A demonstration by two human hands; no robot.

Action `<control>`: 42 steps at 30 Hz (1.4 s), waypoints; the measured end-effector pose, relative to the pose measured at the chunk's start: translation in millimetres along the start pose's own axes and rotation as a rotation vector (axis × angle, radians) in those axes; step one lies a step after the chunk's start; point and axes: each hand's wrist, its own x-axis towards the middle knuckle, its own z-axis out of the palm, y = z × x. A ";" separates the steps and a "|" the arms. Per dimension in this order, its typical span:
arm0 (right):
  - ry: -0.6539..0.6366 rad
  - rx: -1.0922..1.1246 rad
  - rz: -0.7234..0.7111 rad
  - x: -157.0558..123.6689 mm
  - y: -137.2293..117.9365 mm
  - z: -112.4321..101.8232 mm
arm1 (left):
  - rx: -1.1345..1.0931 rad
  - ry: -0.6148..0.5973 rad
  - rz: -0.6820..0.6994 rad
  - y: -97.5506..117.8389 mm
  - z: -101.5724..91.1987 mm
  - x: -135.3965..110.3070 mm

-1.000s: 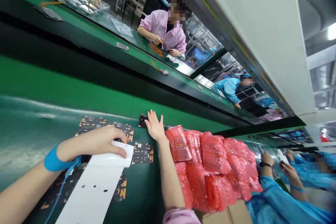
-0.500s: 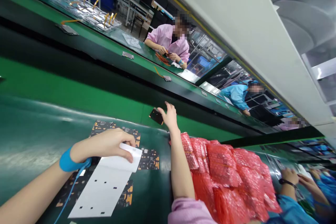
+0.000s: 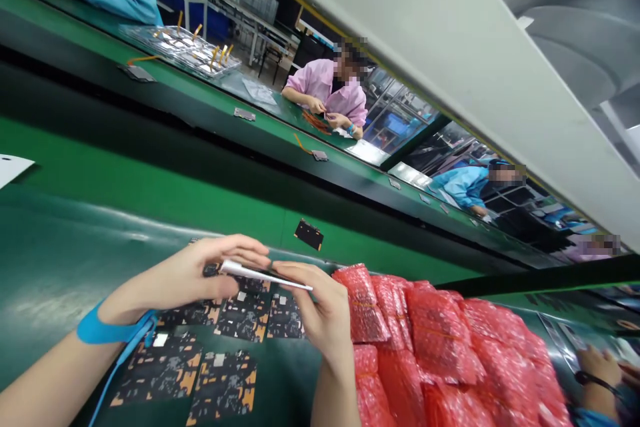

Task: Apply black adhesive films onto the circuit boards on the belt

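There, your left hand [image 3: 185, 273] and right hand [image 3: 320, 303] pinch the white sheet [image 3: 265, 275] edge-on between their fingertips, above the black circuit panels [image 3: 223, 383], just beside the red bubble-wrap bags [image 3: 440, 347].

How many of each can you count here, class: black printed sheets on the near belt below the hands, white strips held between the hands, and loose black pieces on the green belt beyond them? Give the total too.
Black printed sheets: 5
White strip: 1
Loose black piece: 1
Total: 7
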 end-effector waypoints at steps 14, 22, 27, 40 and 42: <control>0.248 0.126 0.308 -8.8 0.2 8.9 | 0.544 0.338 0.376 4.4 8.9 -3.8; 0.325 0.108 0.232 -7.9 1.4 8.8 | 0.408 0.082 0.005 -4.9 -0.6 -6.4; 0.381 0.290 0.402 -6.0 -9.2 10.8 | 0.316 0.384 -0.112 1.6 0.6 0.7; 0.275 0.450 0.663 -1.3 -3.2 41.3 | -0.089 0.460 0.182 -3.6 38.4 -4.6; 0.255 0.355 0.621 -4.5 -5.0 38.4 | 0.084 0.501 0.219 -1.1 38.5 -6.4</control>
